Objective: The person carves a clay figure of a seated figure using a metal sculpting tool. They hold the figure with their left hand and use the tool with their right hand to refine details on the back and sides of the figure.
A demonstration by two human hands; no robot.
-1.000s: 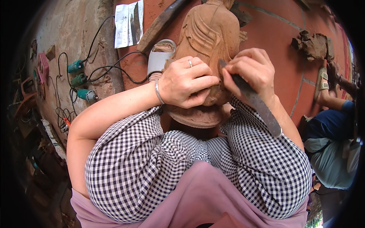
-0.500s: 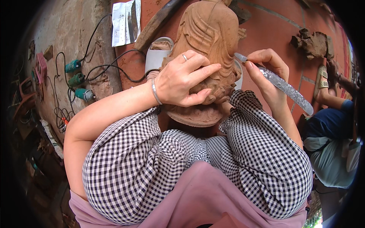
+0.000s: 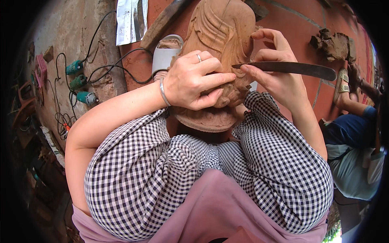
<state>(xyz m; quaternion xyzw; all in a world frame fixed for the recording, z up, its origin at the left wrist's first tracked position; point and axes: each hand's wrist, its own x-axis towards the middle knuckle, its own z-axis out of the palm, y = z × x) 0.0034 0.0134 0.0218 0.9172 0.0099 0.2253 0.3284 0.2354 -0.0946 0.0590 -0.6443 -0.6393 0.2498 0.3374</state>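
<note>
A carved wooden statue (image 3: 221, 30) with draped folds and a rounded, ornate base lies in front of me, its base close to my knees. My left hand (image 3: 194, 83) rests over its lower part, fingers bent against the wood, the index finger and thumb reaching right. My right hand (image 3: 279, 69) pinches a slim, flat, dark knife-like tool (image 3: 302, 69) between thumb and fingers. Its narrow tip meets or hovers just over the folds near my left index finger; contact is unclear. The broad rounded end sticks out to the right.
Green power tools (image 3: 87, 97) with black cables (image 3: 121, 67) lie at left. A white slipper (image 3: 164, 56), a wooden bar (image 3: 162, 24) and a paper sheet (image 3: 126, 24) lie beyond my left hand. A rough wood chunk (image 3: 330, 44) and a seated person (image 3: 348, 133) are at right.
The tool has turned from a downward slant to nearly level, showing a dark face instead of a silvery one. Its tip has moved left over the statue, and my right hand has shifted left.
</note>
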